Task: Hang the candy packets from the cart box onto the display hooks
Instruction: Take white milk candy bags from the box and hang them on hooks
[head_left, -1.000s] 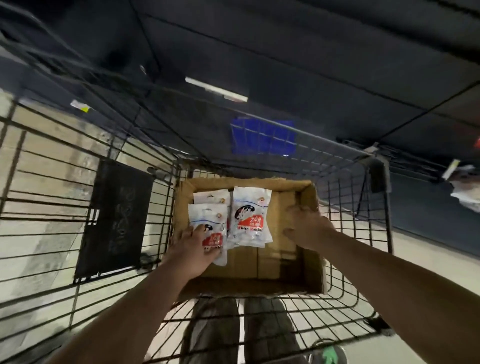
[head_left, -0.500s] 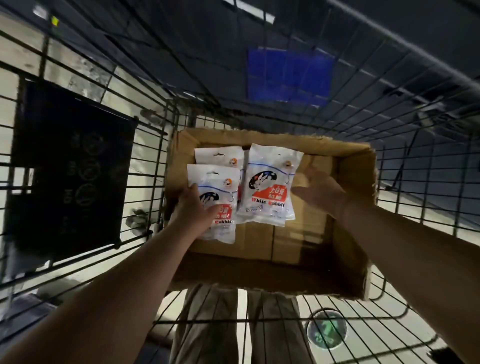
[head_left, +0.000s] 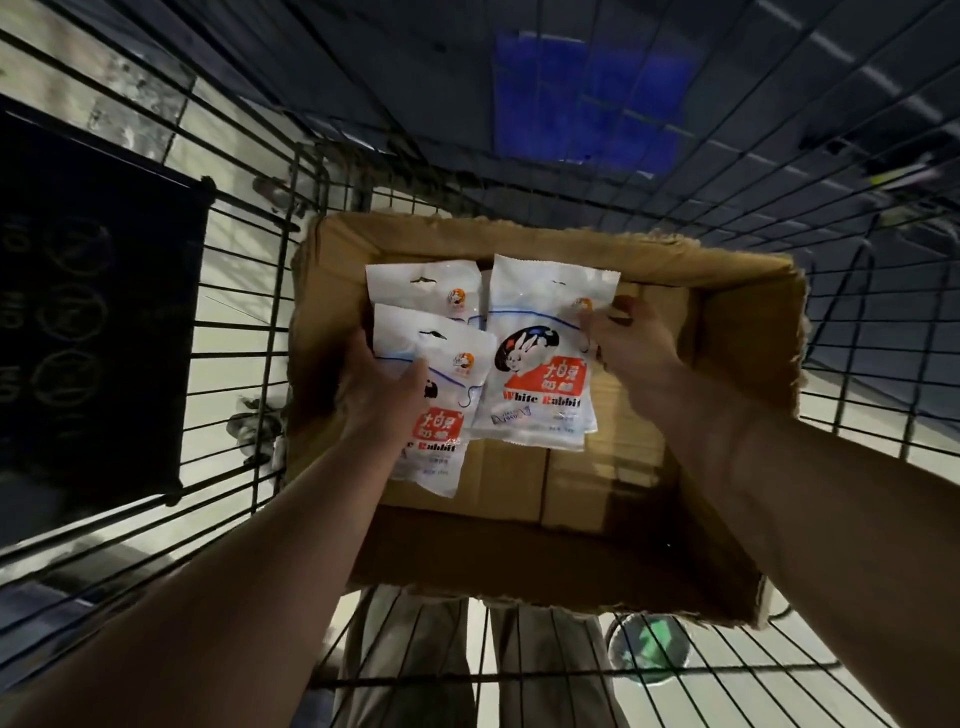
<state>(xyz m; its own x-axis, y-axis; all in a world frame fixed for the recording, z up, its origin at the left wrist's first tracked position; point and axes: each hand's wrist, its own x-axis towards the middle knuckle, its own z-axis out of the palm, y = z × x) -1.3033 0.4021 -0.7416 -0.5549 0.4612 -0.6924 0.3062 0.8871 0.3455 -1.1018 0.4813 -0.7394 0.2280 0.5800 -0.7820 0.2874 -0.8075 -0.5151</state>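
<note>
left hand (head_left: 382, 397) is clamped on front-left packet (head_left: 457, 395), thumb laid across its face. right packet (head_left: 540, 374) is pinched at its right edge by right hand (head_left: 631, 340). 3rd packet (head_left: 415, 288) is partly overlapped by the front-left one. All 3 are held inside cardboard box (head_left: 748, 332), seated in wire cart (head_left: 244, 322).

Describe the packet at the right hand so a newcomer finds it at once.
In the wire cart sits a cardboard box. Take the rightmost white candy packet in it, its right edge pinched by the right hand. Only it shows the whole rabbit and "White Rabbit" lettering; the left hand covers one neighbour, which overlaps another.
</note>
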